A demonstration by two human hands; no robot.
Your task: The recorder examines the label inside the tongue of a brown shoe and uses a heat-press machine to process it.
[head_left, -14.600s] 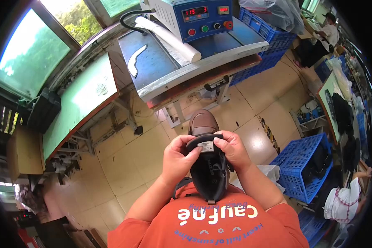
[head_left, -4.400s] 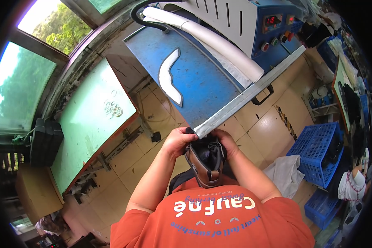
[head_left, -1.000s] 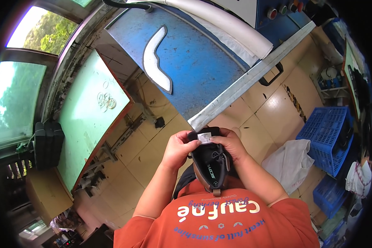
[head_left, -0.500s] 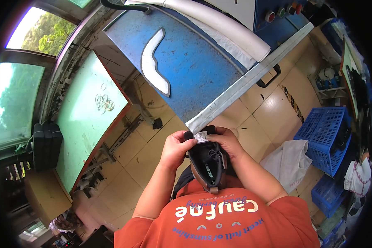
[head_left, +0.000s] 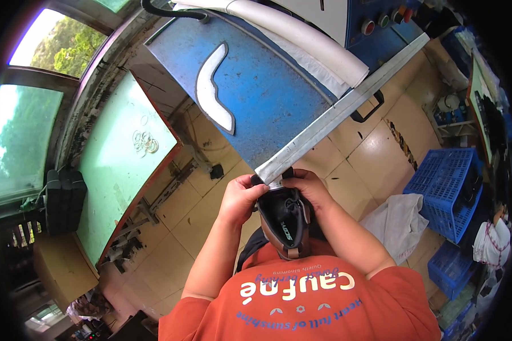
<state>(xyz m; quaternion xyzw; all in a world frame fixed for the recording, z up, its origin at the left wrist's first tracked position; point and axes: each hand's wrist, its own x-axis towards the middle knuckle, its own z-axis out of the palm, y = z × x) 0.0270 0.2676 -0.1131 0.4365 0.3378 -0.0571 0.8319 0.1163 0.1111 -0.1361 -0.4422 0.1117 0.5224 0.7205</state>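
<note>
Between my hands is a shoe point(head_left: 280, 219) with a dark lining and a brown outside, its opening facing up and its heel near my shirt. My left hand point(head_left: 242, 199) is closed on the left edge of the shoe's tongue end. On the other side my right hand point(head_left: 312, 190) grips it too, thumb on top. Both thumbs press near a small white label point(head_left: 275, 184) on the tongue, which is now mostly covered. The far end of the shoe sits right by the corner of a pale metal bar point(head_left: 301, 148); I cannot tell if they touch.
A blue worktop point(head_left: 267, 85) carries a white curved piece with a dark border point(head_left: 207, 85) and a white roll point(head_left: 301, 42). On the left stands a green table point(head_left: 114, 170) with several rings point(head_left: 145, 142). Blue crates point(head_left: 441, 182) and a white cloth point(head_left: 395, 224) are at right.
Both hands have shifted slightly away from my body, taking the shoe's tongue end closer to the metal bar. Less of the white label shows than before.
</note>
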